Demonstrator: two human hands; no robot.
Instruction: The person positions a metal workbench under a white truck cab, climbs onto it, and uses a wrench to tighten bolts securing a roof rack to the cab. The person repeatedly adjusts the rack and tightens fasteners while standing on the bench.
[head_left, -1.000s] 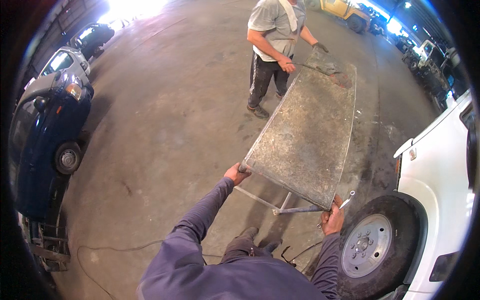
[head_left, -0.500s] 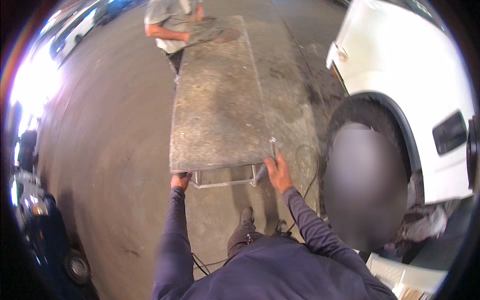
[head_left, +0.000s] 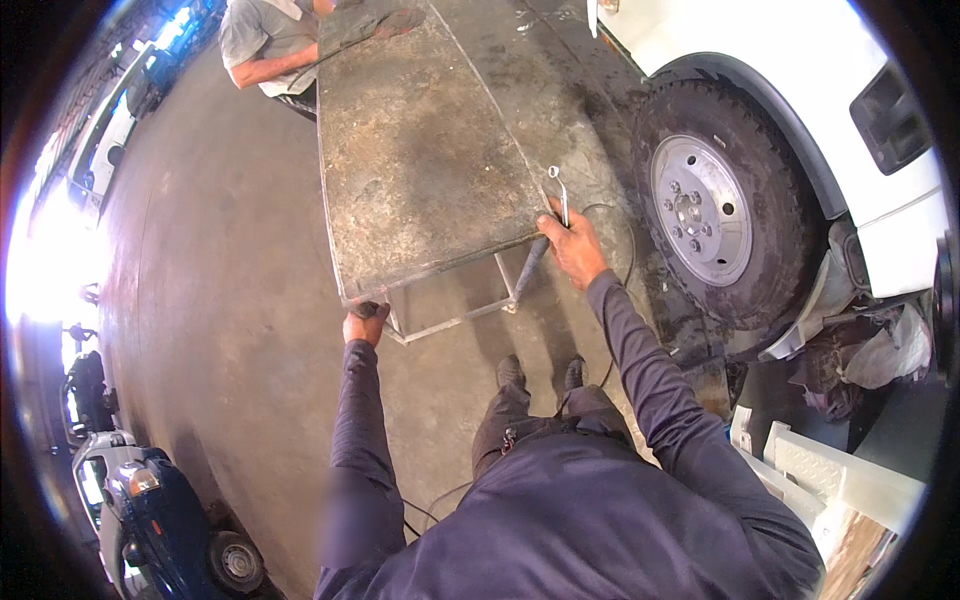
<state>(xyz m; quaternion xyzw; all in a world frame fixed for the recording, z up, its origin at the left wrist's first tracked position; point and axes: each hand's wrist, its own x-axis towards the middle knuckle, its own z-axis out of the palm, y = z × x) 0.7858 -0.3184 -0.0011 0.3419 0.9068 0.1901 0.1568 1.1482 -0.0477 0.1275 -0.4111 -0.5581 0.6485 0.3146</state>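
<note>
Both hands (head_left: 365, 325) (head_left: 572, 248) grip rusty flat steel table (head_left: 420, 160), wrench (head_left: 560, 195) in right

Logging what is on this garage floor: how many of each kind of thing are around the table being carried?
Metal table: 1
Wrench, at the right hand: 1
Truck wheel: 1
White truck: 1
Dark blue car: 1
Co-worker at the far end: 1
Total: 6

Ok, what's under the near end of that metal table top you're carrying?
Under the table top a pale metal frame and one leg show, above bare concrete floor. The left hand grips the corner, the right hand the edge. The rest underneath is covered.
</note>
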